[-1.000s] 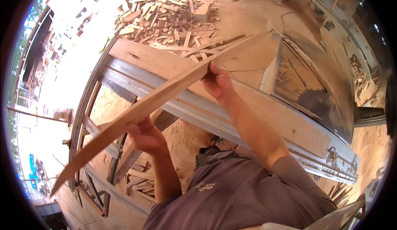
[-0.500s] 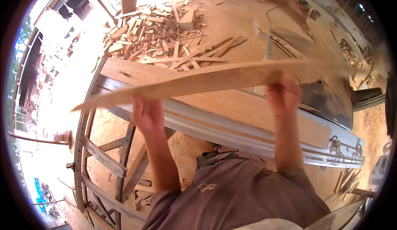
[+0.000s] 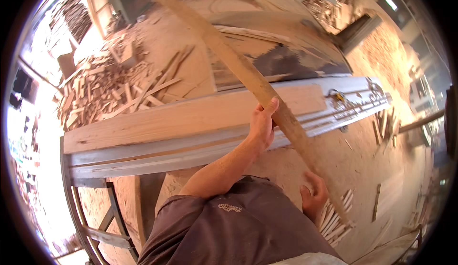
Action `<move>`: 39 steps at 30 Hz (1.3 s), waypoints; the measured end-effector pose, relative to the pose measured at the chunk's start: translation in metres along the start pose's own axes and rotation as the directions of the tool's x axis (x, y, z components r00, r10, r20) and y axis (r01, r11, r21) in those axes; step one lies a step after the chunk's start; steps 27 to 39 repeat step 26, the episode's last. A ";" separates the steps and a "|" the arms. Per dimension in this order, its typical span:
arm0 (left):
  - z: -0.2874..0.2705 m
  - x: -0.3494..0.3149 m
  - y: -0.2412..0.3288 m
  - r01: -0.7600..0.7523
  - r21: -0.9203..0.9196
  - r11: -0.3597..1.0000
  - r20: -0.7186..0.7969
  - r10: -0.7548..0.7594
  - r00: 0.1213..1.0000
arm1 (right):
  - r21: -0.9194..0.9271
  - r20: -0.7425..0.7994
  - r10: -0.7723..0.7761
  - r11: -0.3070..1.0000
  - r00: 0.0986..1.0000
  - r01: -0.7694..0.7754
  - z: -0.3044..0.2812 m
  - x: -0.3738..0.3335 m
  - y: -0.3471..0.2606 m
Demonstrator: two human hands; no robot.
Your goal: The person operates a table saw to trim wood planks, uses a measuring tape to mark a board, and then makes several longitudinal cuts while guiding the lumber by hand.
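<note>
A long, narrow wooden board (image 3: 238,67) runs slantwise before me, from the far upper left to the near lower right. My left hand (image 3: 263,124) is closed around its middle, thumb on top. Close to the board's near end, my right hand (image 3: 315,196) has its fingers loosely curved and apart, with nothing visible between them; whether it brushes the board I cannot tell. Below the held board, a wide flat plank (image 3: 191,119) lies along a long grey metal bench (image 3: 157,153). The board hides part of both.
A heap of wood offcuts (image 3: 98,86) lies beyond the bench at the left. A dark, dust-covered tabletop (image 3: 305,60) stands behind it. Thin sticks (image 3: 334,219) are stacked on the floor at the lower right, and a metal frame (image 3: 112,217) supports the bench's left end.
The board has swung from nearly level to a steep slant, its right end now toward me. My right hand has come off it and dropped lower; my left hand still grips it. The view has turned right.
</note>
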State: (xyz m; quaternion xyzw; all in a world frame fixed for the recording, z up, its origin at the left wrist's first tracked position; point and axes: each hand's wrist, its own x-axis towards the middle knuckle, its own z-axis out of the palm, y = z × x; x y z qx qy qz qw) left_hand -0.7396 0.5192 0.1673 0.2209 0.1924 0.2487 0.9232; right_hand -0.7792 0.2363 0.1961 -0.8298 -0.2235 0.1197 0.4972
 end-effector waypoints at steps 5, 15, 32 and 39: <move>0.064 -0.001 -0.111 0.128 0.081 0.988 -0.137 -0.116 0.984 | -0.823 -0.111 -0.051 0.565 0.993 -0.063 -0.085 -0.052 0.075; 0.104 -0.006 -0.276 0.244 0.530 0.812 -0.089 -0.233 0.968 | 0.132 0.478 0.521 0.753 0.707 -0.645 -0.183 -0.095 0.220; 0.107 0.086 -0.366 0.250 0.534 0.807 -0.208 -0.162 0.965 | -0.153 0.142 0.677 0.736 0.723 -0.659 -0.176 -0.036 0.251; 0.107 0.086 -0.366 0.250 0.534 0.807 -0.208 -0.162 0.965 | -0.153 0.142 0.677 0.736 0.723 -0.659 -0.176 -0.036 0.251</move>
